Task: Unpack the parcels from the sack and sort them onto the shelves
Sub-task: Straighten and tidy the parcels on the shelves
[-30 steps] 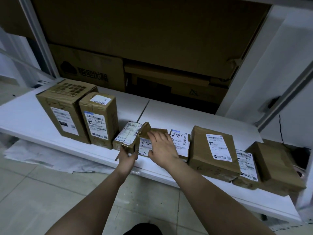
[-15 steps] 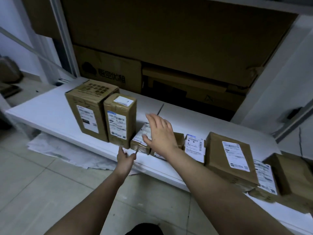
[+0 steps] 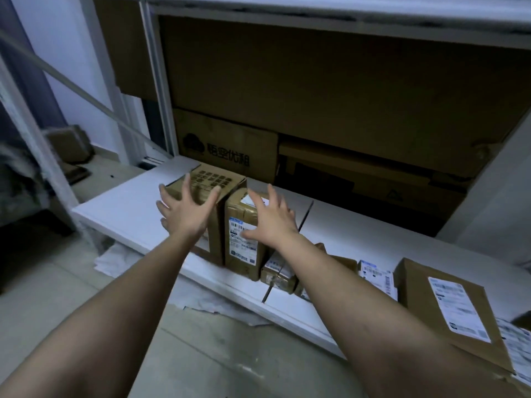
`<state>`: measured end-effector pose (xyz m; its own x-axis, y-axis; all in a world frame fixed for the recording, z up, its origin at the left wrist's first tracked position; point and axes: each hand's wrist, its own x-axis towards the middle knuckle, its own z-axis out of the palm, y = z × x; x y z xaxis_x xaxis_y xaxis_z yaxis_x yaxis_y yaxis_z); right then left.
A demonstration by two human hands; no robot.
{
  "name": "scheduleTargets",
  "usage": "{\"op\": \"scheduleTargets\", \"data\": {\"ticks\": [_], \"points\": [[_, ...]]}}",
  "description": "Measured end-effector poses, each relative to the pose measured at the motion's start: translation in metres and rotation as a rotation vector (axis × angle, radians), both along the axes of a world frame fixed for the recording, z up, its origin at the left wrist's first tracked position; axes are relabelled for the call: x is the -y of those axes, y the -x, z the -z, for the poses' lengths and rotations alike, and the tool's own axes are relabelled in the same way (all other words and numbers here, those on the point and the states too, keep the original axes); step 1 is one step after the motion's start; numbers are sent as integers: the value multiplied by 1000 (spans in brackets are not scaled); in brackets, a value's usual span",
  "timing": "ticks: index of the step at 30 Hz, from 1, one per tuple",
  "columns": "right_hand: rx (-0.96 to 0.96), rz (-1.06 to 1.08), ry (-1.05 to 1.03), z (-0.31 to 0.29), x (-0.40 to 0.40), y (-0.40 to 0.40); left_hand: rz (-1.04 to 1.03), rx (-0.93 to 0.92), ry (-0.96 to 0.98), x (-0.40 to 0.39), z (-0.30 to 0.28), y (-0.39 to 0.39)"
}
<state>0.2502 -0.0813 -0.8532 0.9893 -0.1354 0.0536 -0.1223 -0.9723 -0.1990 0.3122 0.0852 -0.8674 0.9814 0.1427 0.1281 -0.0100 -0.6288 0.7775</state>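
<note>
both hands are up at the two upright boxes on the white shelf (image 3: 129, 214). i've got my left hand (image 3: 186, 214) spread wide over the front of the big box (image 3: 212, 185), fingers splayed, holding nothing; contact with the cardboard i can't tell. my right hand (image 3: 273, 222) is also wide, in front of the narrow box (image 3: 244, 234), which stands touching the big box on its right — no grip on it yet.

progress, as a judgement: well along. right of the narrow box a row of parcels sits on the shelf — a small taped parcel (image 3: 278, 274) just beside it, then a flat labelled packet (image 3: 376, 274), then a wide flat box (image 3: 448, 311) near the frame edge. behind the big box, old cartons (image 3: 227, 147) fill the back.

the sack isn't in view, so i can't say what's left to unpack. looks like i'm squaring up the two uprights, not placing anything new.
</note>
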Motion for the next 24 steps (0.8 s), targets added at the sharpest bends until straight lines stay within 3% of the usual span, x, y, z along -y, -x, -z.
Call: {"op": "scheduleTargets", "data": {"ticks": [4,14,24], "points": [[20,1,29,0,0,-8,18,-215,130,16,3,-28],[78,-12,21,2,10,-6,8,-211,214,38,12,-29],[73,-2,57,-2,11,-7,0,-187,157,44,10,-27]]}}
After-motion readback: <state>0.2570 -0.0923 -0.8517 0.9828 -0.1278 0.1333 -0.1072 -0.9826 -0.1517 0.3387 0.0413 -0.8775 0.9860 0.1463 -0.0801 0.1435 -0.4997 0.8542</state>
